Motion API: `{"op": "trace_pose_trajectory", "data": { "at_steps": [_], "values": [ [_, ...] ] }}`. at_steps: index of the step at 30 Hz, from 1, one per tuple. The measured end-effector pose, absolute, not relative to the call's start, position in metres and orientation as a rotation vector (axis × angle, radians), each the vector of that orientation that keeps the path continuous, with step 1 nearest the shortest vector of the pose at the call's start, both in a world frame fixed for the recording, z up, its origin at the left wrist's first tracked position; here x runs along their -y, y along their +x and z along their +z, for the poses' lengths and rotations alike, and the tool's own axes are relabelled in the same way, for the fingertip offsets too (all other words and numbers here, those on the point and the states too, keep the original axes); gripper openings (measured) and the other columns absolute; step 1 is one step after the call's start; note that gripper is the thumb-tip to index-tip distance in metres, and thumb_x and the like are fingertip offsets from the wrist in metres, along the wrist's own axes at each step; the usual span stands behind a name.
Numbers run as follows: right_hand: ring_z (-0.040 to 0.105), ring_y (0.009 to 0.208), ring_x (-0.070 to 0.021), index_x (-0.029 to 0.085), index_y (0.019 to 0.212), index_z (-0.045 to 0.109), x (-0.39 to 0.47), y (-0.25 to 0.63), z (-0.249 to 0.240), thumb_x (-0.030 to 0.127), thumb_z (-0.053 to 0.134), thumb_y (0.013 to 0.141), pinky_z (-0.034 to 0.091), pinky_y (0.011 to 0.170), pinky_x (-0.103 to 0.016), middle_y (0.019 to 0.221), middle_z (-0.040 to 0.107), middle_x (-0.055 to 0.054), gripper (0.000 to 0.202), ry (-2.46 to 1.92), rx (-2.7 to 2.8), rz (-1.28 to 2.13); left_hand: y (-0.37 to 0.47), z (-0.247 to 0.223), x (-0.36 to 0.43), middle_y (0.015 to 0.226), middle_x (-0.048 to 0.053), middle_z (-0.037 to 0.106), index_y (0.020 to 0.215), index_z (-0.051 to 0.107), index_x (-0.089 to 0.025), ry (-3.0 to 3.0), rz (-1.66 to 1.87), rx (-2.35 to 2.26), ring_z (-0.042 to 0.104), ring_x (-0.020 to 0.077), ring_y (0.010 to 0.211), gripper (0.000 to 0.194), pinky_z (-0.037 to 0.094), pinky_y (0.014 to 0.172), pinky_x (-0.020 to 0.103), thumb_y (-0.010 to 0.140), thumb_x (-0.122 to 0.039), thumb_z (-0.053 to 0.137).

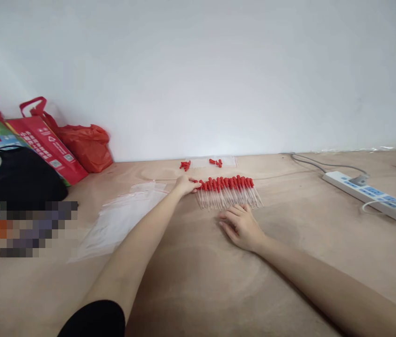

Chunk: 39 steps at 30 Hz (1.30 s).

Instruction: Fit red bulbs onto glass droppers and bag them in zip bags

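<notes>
A row of several clear glass droppers with red rubber bulbs (228, 191) lies side by side on the wooden surface (198, 281). My left hand (186, 184) reaches out to the left end of the row, fingertips touching the red bulb there. My right hand (241, 226) rests flat, palm down, just in front of the droppers' glass tips, fingers slightly apart and holding nothing. Loose red bulbs (185, 164) and a few more red bulbs (216, 162) lie behind the row near the wall.
Clear plastic bags (120, 217) lie left of my left arm. Red shopping bags (48, 140) and a black striped bag (15, 178) stand at the left by the wall. A white power strip (373, 194) with cables sits at the right.
</notes>
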State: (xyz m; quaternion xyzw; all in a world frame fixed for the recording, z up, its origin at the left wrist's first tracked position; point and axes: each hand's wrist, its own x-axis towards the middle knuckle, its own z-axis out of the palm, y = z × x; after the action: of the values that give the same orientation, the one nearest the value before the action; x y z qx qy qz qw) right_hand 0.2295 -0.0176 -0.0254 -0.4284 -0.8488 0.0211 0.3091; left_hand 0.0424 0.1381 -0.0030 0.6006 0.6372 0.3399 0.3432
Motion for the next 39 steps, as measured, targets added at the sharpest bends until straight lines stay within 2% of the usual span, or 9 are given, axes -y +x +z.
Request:
{"op": "trace_pose_trajectory", "data": {
  "at_steps": [6,9,12,15,18,22,29,35,39],
  "values": [
    [0.049,0.08,-0.0163,0.021,0.085,0.058,0.017,0.229,-0.024,0.022,0.046,0.081,0.025,0.073,-0.033,0.083,0.062,-0.003,0.013,-1.121,2.264,0.063,0.011,0.011,-0.114,0.087,0.006,0.063,0.096,0.063,-0.014,1.971,0.853,-1.843,0.059,0.0211,0.085,0.035,0.043,0.081,0.031,0.066,-0.032,0.064],
    [0.049,0.079,-0.0155,0.02,0.083,0.058,0.018,0.229,-0.025,0.022,0.046,0.081,0.025,0.073,-0.033,0.083,0.062,-0.002,0.012,-1.118,2.266,0.058,-0.021,0.021,-0.089,0.102,0.009,0.06,0.096,0.063,-0.014,2.096,0.815,-1.959,0.049,0.0264,0.104,0.033,0.033,0.093,0.036,0.069,-0.032,0.057],
    [0.049,0.078,-0.0148,0.02,0.081,0.059,0.018,0.229,-0.025,0.021,0.046,0.081,0.025,0.072,-0.032,0.082,0.061,-0.002,0.012,-1.122,2.274,0.039,-0.056,0.024,-0.062,0.118,0.015,0.05,0.105,0.059,-0.011,2.233,0.637,-2.207,0.038,0.0324,0.115,0.044,0.026,0.097,0.043,0.073,-0.039,0.05],
    [0.05,0.078,-0.015,0.021,0.08,0.059,0.018,0.229,-0.025,0.022,0.046,0.081,0.025,0.071,-0.032,0.082,0.061,-0.002,0.013,-1.112,2.285,0.035,-0.083,0.016,-0.04,0.124,0.023,0.043,0.118,0.048,-0.005,2.176,0.212,-2.508,0.035,0.0387,0.115,0.06,0.029,0.09,0.049,0.077,-0.049,0.038],
    [0.05,0.078,-0.0152,0.021,0.08,0.059,0.018,0.229,-0.026,0.022,0.047,0.081,0.026,0.071,-0.033,0.082,0.061,-0.002,0.012,-1.104,2.285,0.033,-0.095,0.002,-0.03,0.127,0.029,0.036,0.123,0.038,0.005,1.992,0.034,-2.615,0.032,0.042,0.117,0.072,0.03,0.088,0.052,0.078,-0.052,0.032],
    [0.05,0.078,-0.0154,0.02,0.079,0.059,0.018,0.229,-0.026,0.022,0.047,0.081,0.026,0.071,-0.032,0.081,0.061,-0.003,0.012,-1.111,2.279,0.025,-0.096,-0.008,-0.029,0.122,0.032,0.04,0.117,0.041,0.013,1.995,-0.037,-2.621,0.037,0.0382,0.115,0.061,0.033,0.089,0.044,0.083,-0.036,0.026],
    [0.049,0.079,-0.0161,0.02,0.079,0.059,0.018,0.229,-0.025,0.021,0.046,0.081,0.026,0.072,-0.033,0.081,0.061,-0.003,0.013,-1.126,2.279,0.048,-0.097,0.003,-0.023,0.109,0.017,0.056,0.1,0.058,-0.006,2.151,-0.072,-2.502,0.052,0.0275,0.102,0.041,0.041,0.082,0.034,0.084,-0.02,0.023],
    [0.048,0.079,-0.0166,0.02,0.079,0.06,0.018,0.23,-0.025,0.022,0.047,0.08,0.025,0.073,-0.034,0.081,0.061,-0.003,0.014,-1.113,2.281,0.043,-0.103,0.015,-0.015,0.113,0.012,0.057,0.108,0.054,-0.012,2.161,-0.04,-2.545,0.056,0.0259,0.099,0.04,0.041,0.08,0.032,0.087,-0.023,0.023],
    [0.049,0.08,-0.0166,0.02,0.08,0.06,0.019,0.23,-0.024,0.022,0.047,0.081,0.025,0.073,-0.033,0.082,0.061,-0.003,0.013,-1.118,2.283,0.049,-0.105,0.021,-0.011,0.101,0.012,0.064,0.104,0.059,-0.015,2.126,-0.062,-2.563,0.059,0.0285,0.092,0.042,0.042,0.074,0.033,0.087,-0.028,0.023]
  ]
}}
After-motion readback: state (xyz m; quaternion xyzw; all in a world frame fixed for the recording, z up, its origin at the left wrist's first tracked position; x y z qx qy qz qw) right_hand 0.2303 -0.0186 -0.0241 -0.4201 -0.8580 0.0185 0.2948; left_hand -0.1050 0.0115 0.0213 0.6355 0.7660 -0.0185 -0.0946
